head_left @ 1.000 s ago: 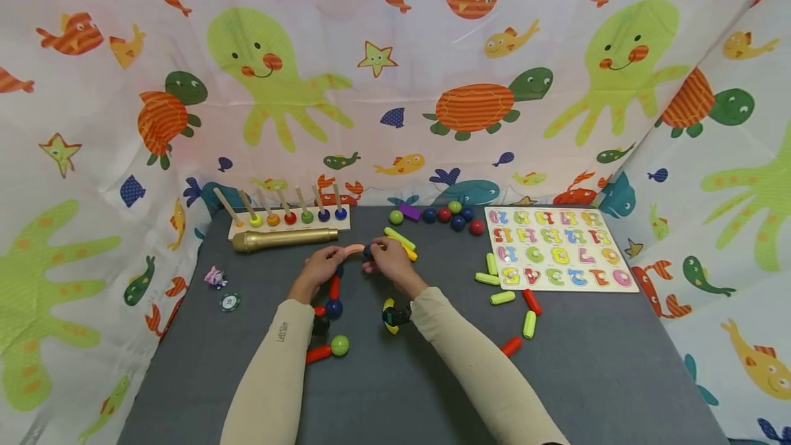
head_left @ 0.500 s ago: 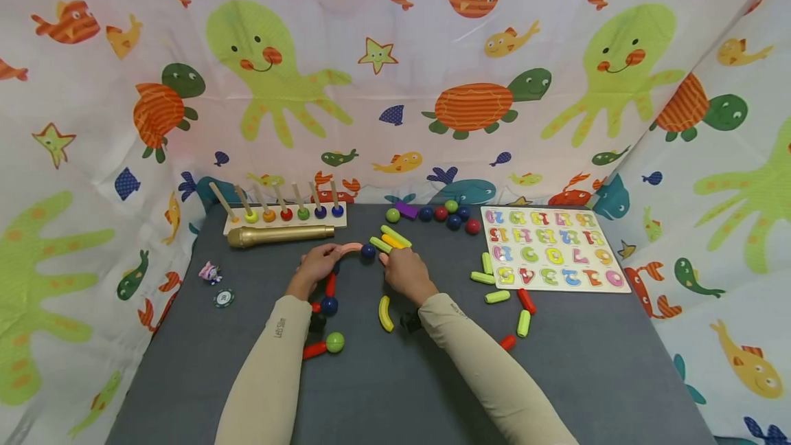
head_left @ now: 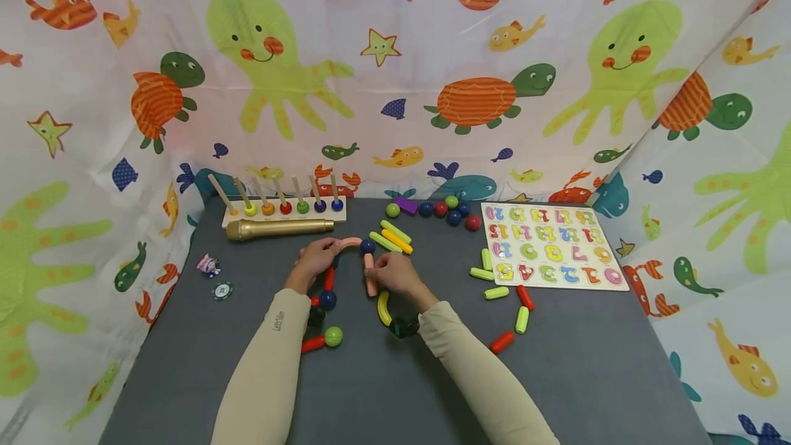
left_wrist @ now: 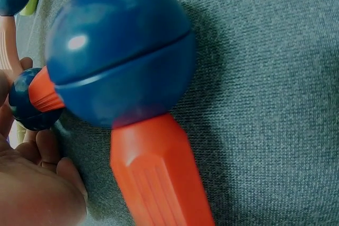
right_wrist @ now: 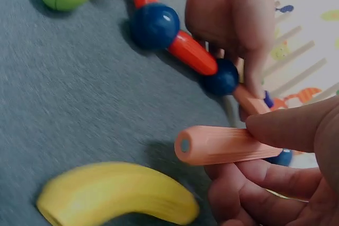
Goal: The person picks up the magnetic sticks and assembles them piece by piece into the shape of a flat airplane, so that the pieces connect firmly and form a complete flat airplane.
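Note:
In the head view my left hand [head_left: 316,261] holds the left end of a curved peach rod [head_left: 350,242], by a blue ball that the right wrist view shows under its fingers [right_wrist: 221,78]. A second blue ball [head_left: 367,246] sits at the rod's far end. My right hand [head_left: 398,273] pinches a straight peach rod [right_wrist: 228,145] between thumb and fingers. Its upper end meets that second ball; its near end, with a grey metal-like disc, is free. From the left hand, a red rod [head_left: 329,279] runs to another blue ball [left_wrist: 122,51], joined to more red rod [left_wrist: 156,173].
A curved yellow rod [head_left: 384,308] lies below the right hand. Green and yellow rods [head_left: 395,240] lie beyond it. Loose balls [head_left: 440,209], a number board [head_left: 553,246], a gold microphone [head_left: 279,228] and a peg stand [head_left: 284,209] line the back. A green ball [head_left: 334,336] is nearer.
My right hand let go of the blue ball and shifted right, then came back left and now shows a straight peach rod at that ball. The left hand keeps its place.

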The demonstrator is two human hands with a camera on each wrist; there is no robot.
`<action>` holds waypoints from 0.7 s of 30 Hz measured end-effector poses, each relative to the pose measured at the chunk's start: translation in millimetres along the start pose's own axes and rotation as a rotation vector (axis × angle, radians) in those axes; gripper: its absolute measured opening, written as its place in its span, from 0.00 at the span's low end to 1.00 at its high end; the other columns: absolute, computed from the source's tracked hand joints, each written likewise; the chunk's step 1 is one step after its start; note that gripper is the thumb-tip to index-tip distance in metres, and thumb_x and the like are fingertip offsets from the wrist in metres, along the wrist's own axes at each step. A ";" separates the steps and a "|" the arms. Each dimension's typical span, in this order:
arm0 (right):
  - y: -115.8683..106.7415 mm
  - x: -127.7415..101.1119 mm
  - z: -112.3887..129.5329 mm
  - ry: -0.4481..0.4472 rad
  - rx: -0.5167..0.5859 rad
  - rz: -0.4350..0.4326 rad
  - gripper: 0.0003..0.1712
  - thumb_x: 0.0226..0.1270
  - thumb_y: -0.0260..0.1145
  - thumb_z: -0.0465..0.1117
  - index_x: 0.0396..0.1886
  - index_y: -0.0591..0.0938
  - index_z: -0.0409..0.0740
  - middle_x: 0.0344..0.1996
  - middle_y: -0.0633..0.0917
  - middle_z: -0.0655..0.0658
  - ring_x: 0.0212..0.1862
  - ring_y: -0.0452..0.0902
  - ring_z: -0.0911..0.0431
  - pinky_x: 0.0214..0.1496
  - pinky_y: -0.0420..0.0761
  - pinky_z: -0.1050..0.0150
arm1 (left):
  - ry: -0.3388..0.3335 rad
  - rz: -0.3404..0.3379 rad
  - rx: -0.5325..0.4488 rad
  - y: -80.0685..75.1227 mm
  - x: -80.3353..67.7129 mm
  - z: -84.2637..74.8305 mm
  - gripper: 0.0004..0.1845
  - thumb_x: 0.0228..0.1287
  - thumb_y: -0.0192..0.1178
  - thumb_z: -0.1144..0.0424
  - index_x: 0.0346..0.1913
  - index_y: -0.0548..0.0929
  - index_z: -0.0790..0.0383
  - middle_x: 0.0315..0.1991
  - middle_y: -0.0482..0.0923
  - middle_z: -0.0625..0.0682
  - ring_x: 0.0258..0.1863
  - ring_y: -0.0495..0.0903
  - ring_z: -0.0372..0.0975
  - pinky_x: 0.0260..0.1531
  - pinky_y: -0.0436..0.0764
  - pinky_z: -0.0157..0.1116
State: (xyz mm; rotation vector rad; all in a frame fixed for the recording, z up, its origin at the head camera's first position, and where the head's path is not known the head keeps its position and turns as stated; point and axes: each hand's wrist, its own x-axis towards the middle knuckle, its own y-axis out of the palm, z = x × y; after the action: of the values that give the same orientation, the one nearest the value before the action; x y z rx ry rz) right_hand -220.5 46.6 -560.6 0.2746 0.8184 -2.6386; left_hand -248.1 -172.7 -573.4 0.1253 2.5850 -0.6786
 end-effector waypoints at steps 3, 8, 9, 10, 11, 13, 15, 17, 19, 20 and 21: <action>5.3 -0.1 -1.6 0.033 0.026 0.006 0.16 0.74 0.72 0.43 0.24 0.84 0.42 0.17 0.78 0.51 0.21 0.72 0.58 0.25 0.70 0.67 | -0.008 0.004 0.004 -1.1 -0.2 -1.0 0.24 0.89 0.48 0.51 0.76 0.77 0.57 0.75 0.70 0.60 0.74 0.55 0.60 0.74 0.49 0.65; 8.5 4.0 -6.6 0.032 0.058 -0.020 0.18 0.74 0.71 0.42 0.22 0.83 0.41 0.15 0.76 0.50 0.19 0.70 0.59 0.23 0.68 0.67 | -0.009 0.003 0.020 -1.2 1.3 -1.7 0.24 0.89 0.47 0.51 0.76 0.78 0.56 0.75 0.71 0.60 0.74 0.55 0.60 0.73 0.50 0.65; 8.3 4.5 -7.4 0.030 0.059 -0.023 0.18 0.74 0.71 0.42 0.22 0.83 0.41 0.15 0.76 0.50 0.19 0.69 0.58 0.23 0.68 0.67 | -0.011 0.003 0.023 -1.0 1.6 -1.9 0.24 0.89 0.47 0.50 0.75 0.78 0.56 0.74 0.71 0.60 0.74 0.55 0.60 0.73 0.50 0.65; 8.0 5.0 -8.0 0.030 0.060 -0.024 0.18 0.74 0.71 0.43 0.23 0.83 0.42 0.15 0.76 0.51 0.19 0.69 0.59 0.23 0.68 0.67 | -0.011 0.002 0.025 -1.0 1.9 -2.0 0.24 0.89 0.47 0.51 0.75 0.78 0.56 0.74 0.71 0.60 0.74 0.55 0.60 0.73 0.50 0.65; 7.7 5.2 -8.4 0.031 0.061 -0.020 0.18 0.74 0.71 0.43 0.23 0.83 0.42 0.15 0.76 0.51 0.19 0.69 0.59 0.23 0.67 0.67 | -0.011 0.001 0.027 -1.0 2.0 -2.1 0.24 0.89 0.47 0.51 0.75 0.78 0.56 0.74 0.71 0.60 0.74 0.55 0.60 0.73 0.51 0.65; 6.8 5.4 -8.2 0.034 0.066 -0.014 0.17 0.75 0.70 0.43 0.24 0.84 0.42 0.16 0.76 0.50 0.19 0.69 0.59 0.23 0.67 0.66 | -0.011 -0.001 0.030 -1.0 2.3 -2.1 0.24 0.89 0.48 0.51 0.75 0.78 0.56 0.75 0.71 0.60 0.74 0.55 0.60 0.73 0.50 0.65; 6.2 5.6 -8.3 0.037 0.072 -0.007 0.17 0.75 0.70 0.43 0.24 0.85 0.41 0.16 0.77 0.49 0.19 0.69 0.59 0.23 0.67 0.66 | -0.009 0.000 0.034 -0.9 2.6 -2.0 0.24 0.89 0.48 0.51 0.76 0.78 0.56 0.75 0.71 0.60 0.75 0.54 0.60 0.73 0.49 0.65; 5.7 5.9 -8.5 0.045 0.081 -0.002 0.17 0.75 0.70 0.43 0.25 0.85 0.40 0.17 0.78 0.48 0.19 0.69 0.58 0.23 0.68 0.66 | -0.008 0.001 0.034 -0.5 3.0 -1.6 0.24 0.89 0.48 0.50 0.76 0.78 0.56 0.75 0.71 0.59 0.75 0.53 0.61 0.74 0.49 0.65; 5.5 6.4 -9.0 0.056 0.089 0.003 0.17 0.76 0.70 0.44 0.26 0.86 0.40 0.17 0.79 0.47 0.20 0.70 0.58 0.23 0.68 0.67 | -0.009 0.003 0.034 0.1 3.4 -1.1 0.24 0.89 0.48 0.50 0.76 0.77 0.56 0.76 0.70 0.59 0.76 0.53 0.61 0.74 0.49 0.65; 5.5 6.6 -9.5 0.062 0.094 0.005 0.17 0.76 0.70 0.44 0.27 0.87 0.40 0.18 0.80 0.47 0.20 0.71 0.58 0.23 0.69 0.67 | -0.011 0.003 0.037 0.5 3.5 -0.8 0.24 0.89 0.48 0.50 0.76 0.78 0.56 0.76 0.71 0.59 0.75 0.53 0.60 0.73 0.50 0.65; 5.5 6.8 -10.2 0.069 0.099 0.006 0.16 0.76 0.70 0.45 0.28 0.87 0.40 0.19 0.80 0.47 0.21 0.71 0.58 0.23 0.69 0.67 | -0.013 0.003 0.041 0.9 3.6 -0.5 0.24 0.88 0.49 0.50 0.76 0.78 0.56 0.76 0.71 0.59 0.75 0.53 0.60 0.73 0.50 0.65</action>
State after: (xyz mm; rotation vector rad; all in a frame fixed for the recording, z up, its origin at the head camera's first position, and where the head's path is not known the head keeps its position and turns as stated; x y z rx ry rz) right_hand -223.8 46.3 -573.6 0.3953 0.7077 -2.6813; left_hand -251.3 -171.7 -575.0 0.1373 2.5592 -0.7290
